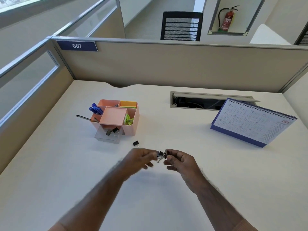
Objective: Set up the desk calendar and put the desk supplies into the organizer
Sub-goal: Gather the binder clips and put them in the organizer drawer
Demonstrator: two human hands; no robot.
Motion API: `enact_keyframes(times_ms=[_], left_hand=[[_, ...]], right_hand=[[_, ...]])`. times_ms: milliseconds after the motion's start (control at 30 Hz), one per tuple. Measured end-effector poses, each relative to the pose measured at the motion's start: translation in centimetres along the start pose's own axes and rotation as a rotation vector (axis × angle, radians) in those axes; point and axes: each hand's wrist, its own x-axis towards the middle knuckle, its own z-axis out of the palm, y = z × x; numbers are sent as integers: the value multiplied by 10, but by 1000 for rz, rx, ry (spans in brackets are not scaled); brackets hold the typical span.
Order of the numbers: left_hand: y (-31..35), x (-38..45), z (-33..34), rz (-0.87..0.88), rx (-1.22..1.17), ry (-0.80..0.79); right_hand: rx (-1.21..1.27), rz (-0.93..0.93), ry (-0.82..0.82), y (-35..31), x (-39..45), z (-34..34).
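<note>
Hands meeting mid-desk — left hand blurred, apparently pinching binder clips, right hand grip pinching them too.

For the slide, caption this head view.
Both hands pinch black binder clips near a pink plastic organizer; blue desk calendar stands upright.

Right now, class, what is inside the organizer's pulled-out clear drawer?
The clear drawer of the pink organizer holds black binder clips. Its rear part sits under the organizer body, so anything there is hidden.

Matt desk, seemingly plastic organizer
</note>
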Motion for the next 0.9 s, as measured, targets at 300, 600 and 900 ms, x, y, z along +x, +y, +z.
enact_keyframes(times_ms=[300, 600, 900], left_hand=[[-6, -15, 17, -170, -655, 11], [-10, 0, -67, -48, -148, 412], [-40, 20, -139, -129, 774, 814]], right_hand=[[-69, -51, -68, -2, -6, 10], [-285, -33, 148, 1, 4, -18], [-1252, -117, 104, 25, 19, -34]])
